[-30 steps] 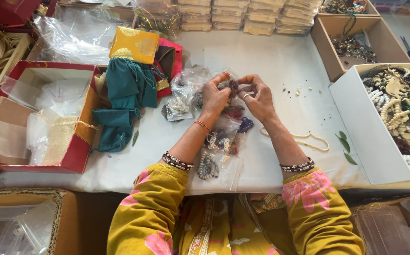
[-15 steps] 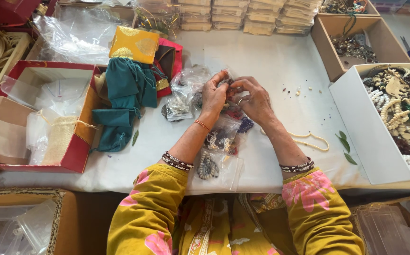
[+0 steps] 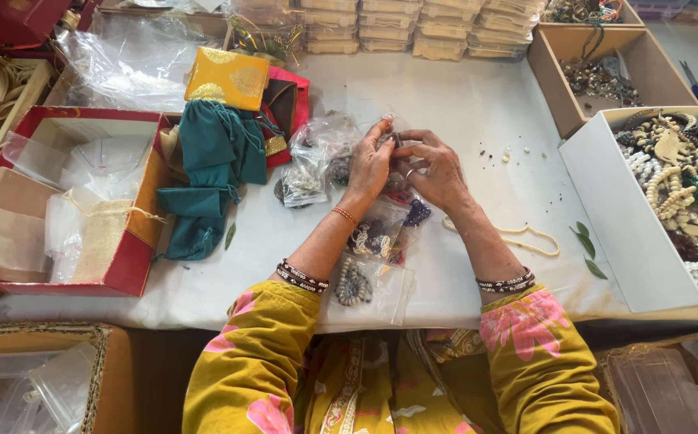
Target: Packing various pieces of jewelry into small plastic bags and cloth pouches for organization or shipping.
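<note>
White cloth-covered table (image 3: 477, 104), mid-surface: left hand (image 3: 370, 165) and right hand (image 3: 435, 170) meet fingertip to fingertip, both pinched shut on a small dark bead piece (image 3: 395, 141) between them. Clear bags of beads (image 3: 369, 241) lie under the wrists toward the near edge. Teal pouches (image 3: 212, 161) left; white box of beads (image 3: 670, 193) at right edge.

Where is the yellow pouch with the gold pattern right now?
In the head view, the yellow pouch lies upper left of the hands, on a red pouch and above the teal drawstring bags.
</note>
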